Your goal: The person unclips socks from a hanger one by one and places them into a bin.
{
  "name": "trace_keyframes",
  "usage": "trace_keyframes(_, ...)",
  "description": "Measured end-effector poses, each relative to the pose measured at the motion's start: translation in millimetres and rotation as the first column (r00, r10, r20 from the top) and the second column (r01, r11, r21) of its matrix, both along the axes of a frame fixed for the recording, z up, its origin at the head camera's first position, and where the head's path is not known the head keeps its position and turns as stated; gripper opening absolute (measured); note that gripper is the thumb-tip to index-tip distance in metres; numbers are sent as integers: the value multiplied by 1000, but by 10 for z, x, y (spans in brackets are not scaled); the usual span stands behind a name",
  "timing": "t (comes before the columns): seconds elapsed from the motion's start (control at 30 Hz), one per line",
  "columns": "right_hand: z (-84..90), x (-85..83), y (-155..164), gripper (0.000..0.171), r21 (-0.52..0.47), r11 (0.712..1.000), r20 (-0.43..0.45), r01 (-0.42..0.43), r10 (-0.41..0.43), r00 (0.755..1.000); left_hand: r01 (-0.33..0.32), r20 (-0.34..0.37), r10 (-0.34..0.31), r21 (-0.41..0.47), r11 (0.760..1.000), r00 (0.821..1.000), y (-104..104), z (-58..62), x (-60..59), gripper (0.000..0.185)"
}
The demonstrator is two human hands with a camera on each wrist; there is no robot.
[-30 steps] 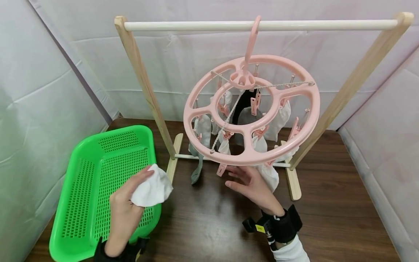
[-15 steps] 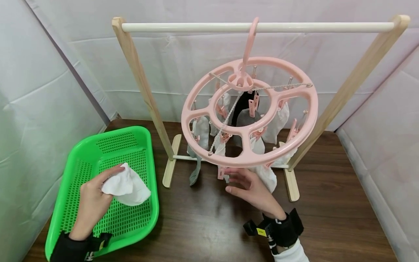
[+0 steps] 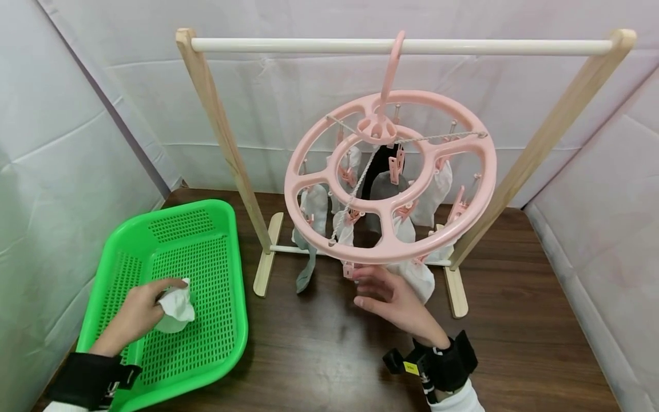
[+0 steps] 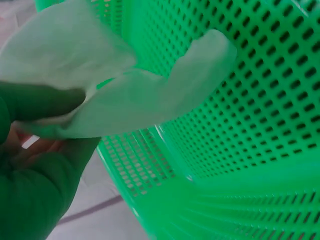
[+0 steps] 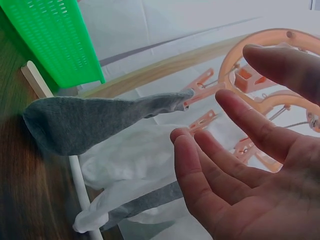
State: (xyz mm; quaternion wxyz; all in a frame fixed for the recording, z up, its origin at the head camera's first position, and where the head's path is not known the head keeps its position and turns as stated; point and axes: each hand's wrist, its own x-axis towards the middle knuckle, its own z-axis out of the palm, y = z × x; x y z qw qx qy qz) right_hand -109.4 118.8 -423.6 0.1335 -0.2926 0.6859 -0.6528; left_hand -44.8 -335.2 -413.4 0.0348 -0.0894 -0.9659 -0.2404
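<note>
The left hand (image 3: 135,312) pinches a white cloth (image 3: 177,306) inside the edges of the basket (image 3: 240,286), while the right hand (image 3: 393,302), fingers extended, is positioned by the front edge of the hanger (image 3: 386,226).

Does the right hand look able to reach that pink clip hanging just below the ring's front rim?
Likely yes: the right hand is open and empty right beside the pink clip, with nothing visible between them; the pink ring runs above, seemingly clear of its path.

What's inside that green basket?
The left hand pinches a white cloth in or just above the green basket; I can't tell whether it touches bottom. Mesh floor shows around them; whatever lies beneath the hand and cloth is covered.
</note>
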Motion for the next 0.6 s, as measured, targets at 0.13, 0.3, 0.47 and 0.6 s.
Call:
trace_keyframes(0.13,-19,-1,-4,35,1,1000,-30,-16,16,999,14,87,-12,-21,1000,996,-54,12,-38,39)
trace_keyframes(0.3,-14,2,26,33,21,1000,-10,-19,19,1000,87,192,-87,10,996,977,-105,-67,-129,37)
trace_keyframes(0.47,19,15,60,35,68,997,-14,-39,40,999,164,424,-210,142,976,881,-155,-120,-187,44)
trace_keyframes(0.6,84,68,130,36,126,990,-55,-60,67,996,199,515,-277,203,959,811,-171,-138,-206,51)
